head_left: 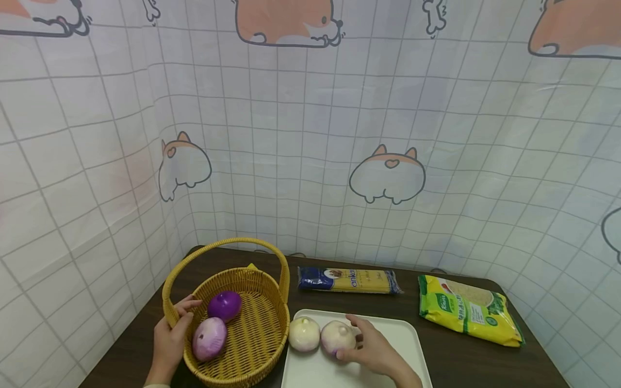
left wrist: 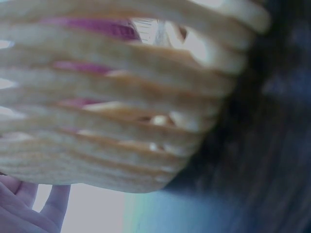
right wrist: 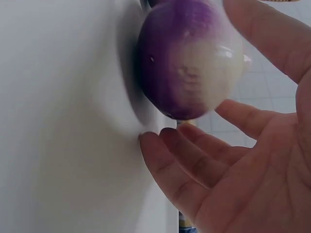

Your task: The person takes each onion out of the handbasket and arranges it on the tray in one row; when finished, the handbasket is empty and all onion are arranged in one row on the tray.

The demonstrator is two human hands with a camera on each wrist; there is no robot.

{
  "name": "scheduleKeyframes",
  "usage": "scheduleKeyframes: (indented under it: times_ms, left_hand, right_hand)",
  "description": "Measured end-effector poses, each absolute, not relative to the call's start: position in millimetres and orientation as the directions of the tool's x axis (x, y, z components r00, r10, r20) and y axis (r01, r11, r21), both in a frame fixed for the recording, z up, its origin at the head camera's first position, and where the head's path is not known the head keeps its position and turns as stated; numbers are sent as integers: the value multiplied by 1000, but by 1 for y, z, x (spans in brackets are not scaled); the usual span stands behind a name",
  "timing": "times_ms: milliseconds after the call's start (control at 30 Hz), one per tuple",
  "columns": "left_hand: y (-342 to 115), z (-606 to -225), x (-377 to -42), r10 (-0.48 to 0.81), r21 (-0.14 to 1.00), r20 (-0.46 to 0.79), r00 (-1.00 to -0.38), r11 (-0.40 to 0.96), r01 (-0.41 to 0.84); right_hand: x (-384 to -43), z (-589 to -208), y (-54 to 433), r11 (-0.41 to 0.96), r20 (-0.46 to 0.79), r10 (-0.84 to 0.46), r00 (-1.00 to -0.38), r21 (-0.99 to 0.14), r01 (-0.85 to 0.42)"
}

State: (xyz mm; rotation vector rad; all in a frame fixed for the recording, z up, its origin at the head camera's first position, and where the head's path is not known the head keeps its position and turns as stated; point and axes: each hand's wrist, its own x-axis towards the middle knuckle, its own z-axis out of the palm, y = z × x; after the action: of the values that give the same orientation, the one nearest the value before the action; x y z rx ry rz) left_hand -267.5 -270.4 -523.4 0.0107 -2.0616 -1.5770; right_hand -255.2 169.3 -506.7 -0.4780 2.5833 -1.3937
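A yellow wicker basket (head_left: 262,334) with a hoop handle stands at the left of the dark table. A dark purple onion (head_left: 225,305) and a paler purple onion (head_left: 209,338) lie in it. My left hand (head_left: 181,315) grips the basket's near-left rim; the left wrist view shows the weave (left wrist: 121,121) close up, with my fingers (left wrist: 29,208) below it. On the white tray (head_left: 398,334) lie two pale onions, one on the left (head_left: 304,334) and one on the right (head_left: 337,337). My right hand (head_left: 345,337) cups the right onion (right wrist: 189,58). Its fingers (right wrist: 194,165) are relaxed, with a small gap to the onion.
A blue-and-yellow spaghetti packet (head_left: 346,280) lies behind the tray. A yellow-green food bag (head_left: 468,310) lies at the right. A white gridded curtain with cartoon dogs (head_left: 388,172) closes in the table on three sides. Bare dark table (head_left: 436,361) shows between tray and bag.
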Motion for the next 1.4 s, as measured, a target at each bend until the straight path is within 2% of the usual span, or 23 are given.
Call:
scheduleKeyframes:
  times_ms: [133,267,400,533,667,833,1133,1233,1400]
  left_hand:
    - [-270,-523,-267,-318,899,400,-859,318,301]
    - [-270,-522,-267,-323,903,394,-860,311,297]
    - [-270,-521,-267,-330,903,401,-854,299,308]
    - [-269,-521,-267,-328,902,406,-853,295,316]
    - [-269,-521,-267,-327,903,402,-855,299,309]
    - [-268,-520,-266,-335,913,379,-863,290,288]
    - [-268,-520,-266,-342,926,356,-870,254,279]
    - [-268,-520,-266,-336,923,359,-871,266,277]
    - [-269,-520,-267,-338,918,367,-867,285,277]
  right_hand:
    - [-255,-504,170,520,38,-288,-957,-833,-189]
    - [-256,-499,167,524,136,-192,-972,-823,-219]
    - [-255,-490,160,481,224,-113,-968,-840,-250]
    - [-247,-477,150,422,277,-95,-956,-859,-291]
    - [-240,-468,137,335,288,-144,-947,-886,-320]
    - [-236,-467,114,188,238,-242,-941,-940,-286]
    - [-228,-480,70,66,196,-427,-883,-967,-246]
    - [-228,-485,58,71,236,-438,-867,-953,-295]
    - [-232,-486,40,135,354,-421,-835,-886,-444]
